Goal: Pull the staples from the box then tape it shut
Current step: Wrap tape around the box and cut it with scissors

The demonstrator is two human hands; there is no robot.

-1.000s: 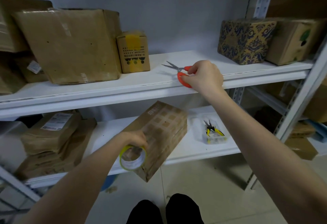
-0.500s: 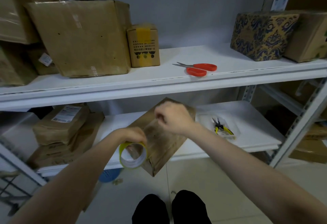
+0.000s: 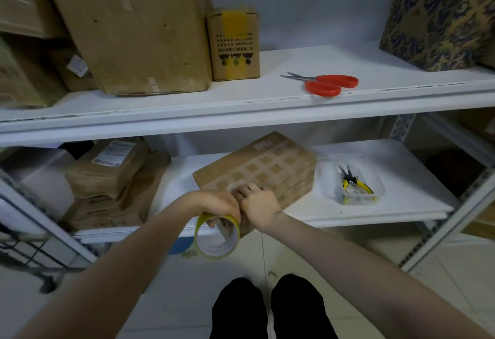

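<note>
Diagonally, the box (image 3: 267,161) runs near-left to far-right; left hand (image 3: 219,202) holds tape roll (image 3: 198,232), grip of right hand (image 3: 259,204) unclear.

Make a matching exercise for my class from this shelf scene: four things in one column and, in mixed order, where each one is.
Things
1. scissors
2. tape roll
3. pliers
4. cardboard box

Places
A. in the clear tub on the lower shelf
B. held in the left hand
C. lying on the upper shelf
D. on the lower shelf, touched by the right hand

Pairs: 1-C, 2-B, 3-A, 4-D
</note>
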